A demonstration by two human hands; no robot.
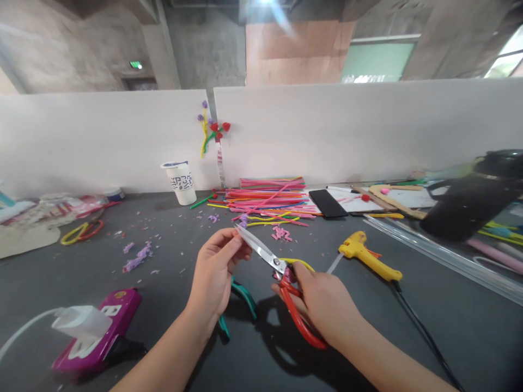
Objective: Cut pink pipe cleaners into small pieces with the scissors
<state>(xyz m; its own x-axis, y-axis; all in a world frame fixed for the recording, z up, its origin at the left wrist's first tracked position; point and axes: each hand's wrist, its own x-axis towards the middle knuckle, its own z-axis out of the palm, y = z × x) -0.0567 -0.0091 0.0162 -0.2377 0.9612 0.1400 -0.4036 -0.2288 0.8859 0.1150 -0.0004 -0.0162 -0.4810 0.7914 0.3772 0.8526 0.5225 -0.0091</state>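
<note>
My right hand (322, 296) grips a pair of scissors (263, 253) with red handles, its blades pointing away and to the left. The blades look closed or nearly so. My left hand (218, 264) is pinched at the scissors' tip; what its fingers hold, if anything, is too small to make out. Below my left hand lie teal-handled pliers (245, 299), partly covered by it. A yellow fuzzy stem (300, 262) shows just behind my right hand. Beyond the blades lie a purple fuzzy bud (243, 219) and small pink cut pieces (281, 234).
A bundle of coloured pipe cleaners (265, 198) lies at the back by a black phone (328, 203). To the right are a yellow glue gun (370, 257) with its cord, clear sticks (441, 256) and a black jug (469, 196). A purple power strip (122, 305) and paper cup (181, 182) are left.
</note>
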